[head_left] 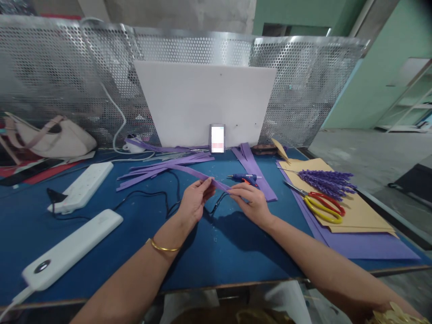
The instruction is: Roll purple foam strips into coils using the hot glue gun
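A long purple strip point(189, 171) runs between my two hands above the middle of the blue table. My left hand point(196, 198) pinches it between thumb and fingers. At its right end, my right hand point(249, 200) grips the strip with the fingertips. Behind the hands, more purple strips point(148, 173) lie in a loose fan on the left. A blue glue gun point(243, 178) rests just beyond my right hand, partly over a wider purple piece point(254, 168). The strip's far left end merges with the loose strips, so I cannot tell where it stops.
Red-and-yellow-handled scissors point(326, 208) and purple lavender sprigs point(327, 182) lie on tan sheets point(361, 216) at right. Two white power strips point(77, 247) with cords occupy the left. A phone point(218, 138) stands against a white board point(209, 99); a handbag point(54, 135) sits back left.
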Available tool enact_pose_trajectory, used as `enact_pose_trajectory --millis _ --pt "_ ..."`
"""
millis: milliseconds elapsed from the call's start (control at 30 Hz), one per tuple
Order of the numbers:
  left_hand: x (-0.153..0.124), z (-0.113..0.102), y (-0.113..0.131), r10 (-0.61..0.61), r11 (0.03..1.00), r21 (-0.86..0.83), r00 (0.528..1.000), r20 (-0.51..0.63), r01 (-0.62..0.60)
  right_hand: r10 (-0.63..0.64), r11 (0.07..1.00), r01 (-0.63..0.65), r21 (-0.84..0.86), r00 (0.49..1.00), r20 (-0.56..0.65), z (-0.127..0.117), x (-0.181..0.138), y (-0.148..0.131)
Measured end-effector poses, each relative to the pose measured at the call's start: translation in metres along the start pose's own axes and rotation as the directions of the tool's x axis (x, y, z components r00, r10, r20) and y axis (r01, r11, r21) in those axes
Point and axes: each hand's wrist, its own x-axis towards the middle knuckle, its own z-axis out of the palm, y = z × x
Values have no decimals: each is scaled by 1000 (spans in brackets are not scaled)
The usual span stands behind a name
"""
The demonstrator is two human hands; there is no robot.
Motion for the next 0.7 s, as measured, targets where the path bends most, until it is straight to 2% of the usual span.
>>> enact_pose_trajectory --millis 67,133,167,233,300,367,467,567,700 --pt "4 -2 3 73 997 25 997 -1 -73 -25 999 24 25 999 29 -2 2 -3" --pt "6 -4 10 203 976 76 979 4 -203 -47 998 44 51 997 53 -4 4 -5" --pt "6 -5 14 296 948 117 955 12 -295 -50 997 47 62 997 58 -5 4 -6" --pt "5 -6 22 479 848 224 876 64 -480 -33 997 28 78 998 52 -7 5 -6" --pt "2 -6 27 564 749 324 812 147 -579 23 996 -27 89 999 42 -7 5 -5" --pt "0 -5 26 540 726 373 815 209 -577 114 988 -117 105 993 32 -5 4 -3" --pt "2 -5 18 422 783 374 866 268 -497 276 941 -283 184 959 64 0 2 -1" --pt "6 -6 10 309 831 368 897 317 -416 410 861 -441 254 897 167 5 0 -3" --pt "8 -7 5 245 835 403 909 336 -374 511 745 -590 311 805 302 10 0 -7"
